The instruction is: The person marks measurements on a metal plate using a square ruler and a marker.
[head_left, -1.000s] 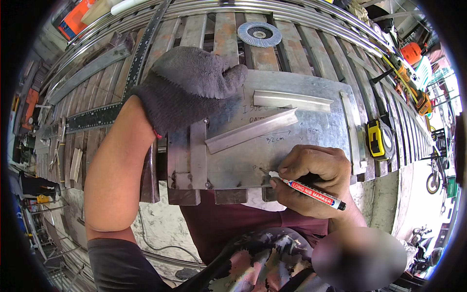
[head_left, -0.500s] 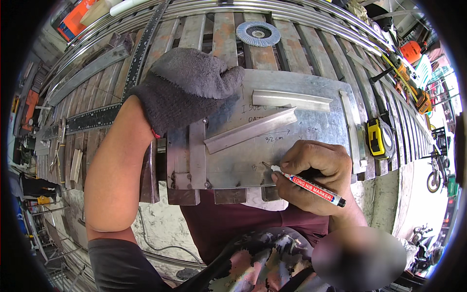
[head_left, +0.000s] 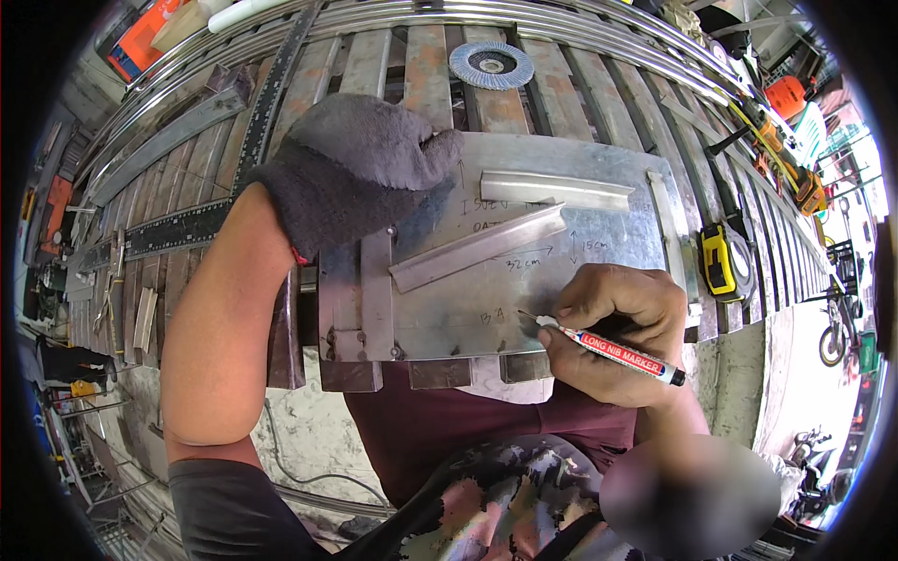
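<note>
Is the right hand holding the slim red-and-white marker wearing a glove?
No, the right hand shows bare skin around the marker, and only the left hand wears a fuzzy dark-grey fabric glove.

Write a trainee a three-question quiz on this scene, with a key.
1. Which hand holds the marker?
2. True or false: the tape measure lies to the right of the plate.
3. What is the left hand wearing?
A) a plastic bag
B) a grey glove
C) a bandage

Key:
1. The right hand.
2. True.
3. B.
</note>
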Demonstrator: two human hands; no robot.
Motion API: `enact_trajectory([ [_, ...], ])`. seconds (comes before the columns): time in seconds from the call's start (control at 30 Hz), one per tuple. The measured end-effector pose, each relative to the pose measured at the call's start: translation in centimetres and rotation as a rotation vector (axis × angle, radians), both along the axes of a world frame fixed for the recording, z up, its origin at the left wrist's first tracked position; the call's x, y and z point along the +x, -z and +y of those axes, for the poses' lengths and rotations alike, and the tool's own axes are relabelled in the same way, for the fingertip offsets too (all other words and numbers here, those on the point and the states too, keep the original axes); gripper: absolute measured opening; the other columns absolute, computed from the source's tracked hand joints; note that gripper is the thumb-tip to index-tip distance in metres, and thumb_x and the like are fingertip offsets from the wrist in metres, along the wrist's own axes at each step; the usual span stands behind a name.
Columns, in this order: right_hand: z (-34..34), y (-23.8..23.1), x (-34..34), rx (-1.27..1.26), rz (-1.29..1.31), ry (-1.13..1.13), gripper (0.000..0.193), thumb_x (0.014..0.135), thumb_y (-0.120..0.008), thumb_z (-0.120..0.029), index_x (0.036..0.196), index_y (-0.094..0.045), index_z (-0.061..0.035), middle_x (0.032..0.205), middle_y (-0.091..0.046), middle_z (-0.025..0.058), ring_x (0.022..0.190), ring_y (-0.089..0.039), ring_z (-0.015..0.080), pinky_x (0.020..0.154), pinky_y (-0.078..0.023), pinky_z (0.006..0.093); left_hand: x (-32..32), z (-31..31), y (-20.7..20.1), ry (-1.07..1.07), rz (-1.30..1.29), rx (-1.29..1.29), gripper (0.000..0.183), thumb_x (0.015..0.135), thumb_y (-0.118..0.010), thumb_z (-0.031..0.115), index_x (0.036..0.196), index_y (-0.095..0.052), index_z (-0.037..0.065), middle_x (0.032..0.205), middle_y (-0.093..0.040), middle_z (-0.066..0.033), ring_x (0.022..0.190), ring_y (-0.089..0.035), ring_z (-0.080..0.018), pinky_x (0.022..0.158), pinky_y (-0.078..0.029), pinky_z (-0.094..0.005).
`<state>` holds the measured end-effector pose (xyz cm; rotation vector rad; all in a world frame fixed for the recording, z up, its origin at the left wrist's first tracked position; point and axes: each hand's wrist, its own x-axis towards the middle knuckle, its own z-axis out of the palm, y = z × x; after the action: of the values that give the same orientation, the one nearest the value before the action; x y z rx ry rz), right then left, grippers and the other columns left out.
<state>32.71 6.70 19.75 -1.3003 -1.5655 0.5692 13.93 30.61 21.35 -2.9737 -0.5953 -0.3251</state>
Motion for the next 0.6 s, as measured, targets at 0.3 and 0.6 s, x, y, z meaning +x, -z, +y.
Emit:
enact_trajectory([
  [0.3,0.0,0.5,0.0,-0.014,-0.008,0.003,0.023,0.070,-0.085,0.008,0.076,-0.066,-0.0017,0.078,-0.072,0.0120,0.067,-0.071,0.0192,0.062,-0.054,0.0286,0.1,-0.4,-0.6,-0.057,0.007,-0.077,0.053,0.105,-0.049,0.047,0.086,-0.076,0.006,0.083,-0.074,-0.0202,0.079,-0.072,-0.0409,0.075,-0.056,-0.0525],
  [0.6,-0.7,0.4,1.1,-0.049,0.105,0.077,0.022,0.073,-0.081,0.013,0.080,-0.065,-0.0010,0.083,-0.071,0.0082,0.074,-0.070,0.0141,0.065,-0.054,0.0281,0.0,-0.1,-0.3,-0.030,0.031,-0.025,0.050,0.105,-0.049,0.046,0.090,-0.076,0.007,0.085,-0.074,-0.0205,0.083,-0.072,-0.0400,0.076,-0.057,-0.0525],
])
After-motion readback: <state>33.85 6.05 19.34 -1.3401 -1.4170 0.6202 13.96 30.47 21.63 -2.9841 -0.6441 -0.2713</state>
